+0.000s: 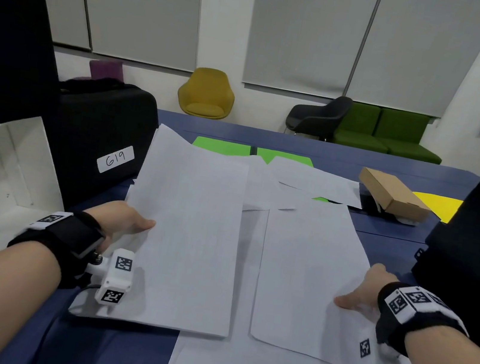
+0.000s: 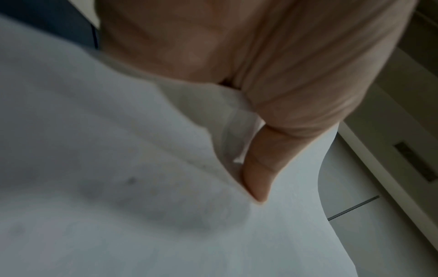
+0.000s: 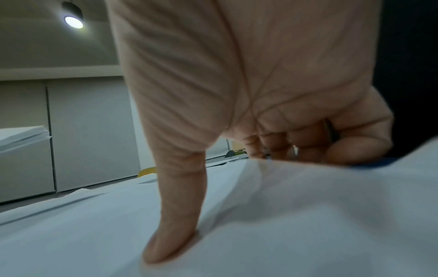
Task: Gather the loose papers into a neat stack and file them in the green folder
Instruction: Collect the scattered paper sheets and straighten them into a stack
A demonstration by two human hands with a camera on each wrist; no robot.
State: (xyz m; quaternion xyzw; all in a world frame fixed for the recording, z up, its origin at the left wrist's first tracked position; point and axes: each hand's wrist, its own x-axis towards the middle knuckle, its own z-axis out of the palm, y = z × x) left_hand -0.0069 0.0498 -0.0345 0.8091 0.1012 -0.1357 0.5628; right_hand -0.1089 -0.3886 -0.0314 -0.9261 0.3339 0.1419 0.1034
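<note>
The blue table (image 1: pixel 118 348) carries scattered white paper sheets (image 1: pixel 308 255); the bright green folder (image 1: pixel 222 146) lies well beyond both sets of fingertips. The left hand (image 1: pixel 119 221) pinches one sheet's edge, thumb on top. The right hand (image 1: pixel 367 291) pinches another sheet likewise. Best draw both sheets together gently, aligning edges.

I see plain white paper sheets (image 1: pixel 186 236) on a dark blue table (image 1: pixel 382 226), a bright green folder (image 1: pixel 222 146) behind them, a brown cardboard box (image 1: pixel 394 193), a yellow sheet (image 1: pixel 442 206), and black-and-white square-patterned marker tags (image 1: pixel 124 264) on black wrist straps (image 1: pixel 73 234).
</note>
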